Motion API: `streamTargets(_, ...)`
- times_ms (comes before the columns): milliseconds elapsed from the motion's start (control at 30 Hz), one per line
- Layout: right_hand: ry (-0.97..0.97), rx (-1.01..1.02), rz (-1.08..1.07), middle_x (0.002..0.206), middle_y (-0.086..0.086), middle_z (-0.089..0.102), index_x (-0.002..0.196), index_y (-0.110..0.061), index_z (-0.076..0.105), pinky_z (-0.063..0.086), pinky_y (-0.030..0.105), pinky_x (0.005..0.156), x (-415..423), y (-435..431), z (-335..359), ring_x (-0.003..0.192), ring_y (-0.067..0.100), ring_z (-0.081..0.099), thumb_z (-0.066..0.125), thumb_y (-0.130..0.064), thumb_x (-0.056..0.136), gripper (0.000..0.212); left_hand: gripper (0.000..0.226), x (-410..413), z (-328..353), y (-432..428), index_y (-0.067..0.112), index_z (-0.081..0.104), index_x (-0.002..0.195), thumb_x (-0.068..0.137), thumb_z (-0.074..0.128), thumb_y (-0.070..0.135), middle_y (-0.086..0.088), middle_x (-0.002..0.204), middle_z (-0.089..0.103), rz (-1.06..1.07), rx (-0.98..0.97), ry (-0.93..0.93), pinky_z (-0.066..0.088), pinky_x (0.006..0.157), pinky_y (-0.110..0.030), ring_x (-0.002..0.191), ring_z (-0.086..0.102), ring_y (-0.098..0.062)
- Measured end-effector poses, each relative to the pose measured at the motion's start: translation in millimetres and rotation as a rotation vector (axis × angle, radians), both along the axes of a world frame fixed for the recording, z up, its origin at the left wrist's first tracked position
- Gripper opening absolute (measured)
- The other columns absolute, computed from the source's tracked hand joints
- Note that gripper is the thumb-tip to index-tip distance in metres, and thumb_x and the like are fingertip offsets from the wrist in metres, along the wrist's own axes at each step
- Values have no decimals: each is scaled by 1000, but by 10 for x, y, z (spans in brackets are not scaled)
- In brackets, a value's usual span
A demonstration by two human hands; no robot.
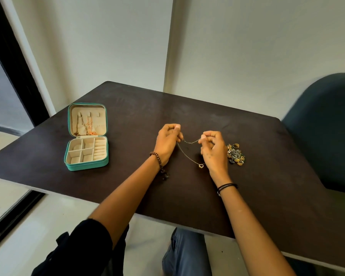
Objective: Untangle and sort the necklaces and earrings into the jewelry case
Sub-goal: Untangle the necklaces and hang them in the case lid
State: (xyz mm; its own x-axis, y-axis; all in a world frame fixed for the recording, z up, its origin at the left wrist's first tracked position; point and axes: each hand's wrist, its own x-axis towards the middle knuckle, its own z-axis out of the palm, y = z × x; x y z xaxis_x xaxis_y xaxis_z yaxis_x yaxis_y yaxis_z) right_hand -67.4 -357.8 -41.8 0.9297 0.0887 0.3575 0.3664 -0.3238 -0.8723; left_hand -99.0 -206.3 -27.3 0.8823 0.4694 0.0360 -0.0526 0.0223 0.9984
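A thin gold chain necklace [187, 154] hangs above the dark brown counter [247, 196], pinched by the left hand's [168, 142] fingers [177, 134] and the right hand's [213, 150] fingers [204, 137]. A short span runs left to right between the hands. The long loop slants toward the person, and its heart pendant [201, 165] is at the near end.

Earring pile [236, 155]: pcs too small to tell apart; chair [327, 126] cut off at rt edge.

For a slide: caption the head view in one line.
Left hand and right hand pinch a heart-pendant necklace over the table, between an open jewelry case and a jewelry pile.
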Motion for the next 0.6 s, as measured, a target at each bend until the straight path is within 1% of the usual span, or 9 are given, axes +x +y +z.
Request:
streamTargets(67, 26, 11, 6, 94, -4, 73, 107, -25, 60, 59, 41, 73, -88, -31, 14, 79, 15, 68, 60, -33, 100, 11, 27, -108, 12, 5, 6, 58, 117, 103, 50, 27, 1, 75, 63, -36, -37, 10, 51, 70, -21, 67, 58, -6)
streamTargets(133, 56, 24, 14, 93, -4, 74, 107, -24, 61, 58, 39, 73, -199, -60, 34, 78, 12, 67, 61, -32, 100, 11, 27, -207, 39, 2, 3, 60, 114, 102, 53, 26, 0, 73, 61, -76, -139, 29, 55, 78, -29, 62, 56, -7)
streamTargets(167, 69, 27, 17, 91, -4, 74, 107, -23, 61, 57, 37, 72, -263, -78, 44, 76, 11, 66, 61, -32, 100, 11, 25, -259, 59, 1, 3, 61, 108, 101, 55, 26, 0, 72, 60, -101, -222, 41, 56, 78, -33, 59, 54, -7)
streamTargets(233, 111, 62, 5, 90, -3, 75, 108, -21, 61, 55, 32, 65, -391, -115, 58, 70, 10, 63, 61, -29, 101, 11, 20, -386, 152, -8, 7, 63, 93, 99, 59, 27, 2, 68, 58, -171, -359, 74, 56, 67, -31, 54, 50, -8)
streamTargets(267, 149, 103, -3, 91, -1, 75, 109, -19, 61, 52, 28, 61, -446, -135, 70, 66, 9, 61, 61, -27, 101, 11, 19, -448, 211, -14, 10, 63, 90, 97, 61, 28, 3, 67, 59, -202, -390, 82, 54, 62, -29, 54, 49, -8)
streamTargets(333, 234, 199, -14, 93, 1, 75, 110, -17, 62, 47, 22, 54, -545, -175, 125, 58, 8, 56, 61, -23, 102, 10, 15, -560, 335, -15, 14, 63, 95, 96, 62, 28, 5, 72, 63, -239, -429, 52, 52, 60, -26, 54, 49, -8)
streamTargets(400, 292, 268, 1, 92, 0, 74, 109, -17, 63, 45, 21, 53, -620, -216, 198, 57, 8, 54, 61, -20, 101, 8, 14, -639, 482, -8, 15, 63, 103, 96, 61, 27, 5, 78, 68, -264, -470, -2, 52, 60, -26, 56, 51, -8)
streamTargets(467, 332, 336, 62, 88, 0, 73, 110, -14, 64, 44, 18, 51, -684, -248, 286, 59, 9, 54, 63, -18, 100, 10, 20, -704, 640, 11, 15, 63, 112, 97, 60, 27, 4, 83, 70, -281, -487, -39, 52, 62, -26, 59, 52, -9)
streamTargets(600, 402, 495, 223, 83, 3, 71, 113, -3, 66, 45, 20, 56, -765, -316, 428, 63, 10, 55, 70, -13, 94, 22, 28, -809, 872, 19, 14, 61, 122, 97, 58, 27, 2, 92, 72, -322, -485, -97, 51, 66, -27, 61, 56, -10)
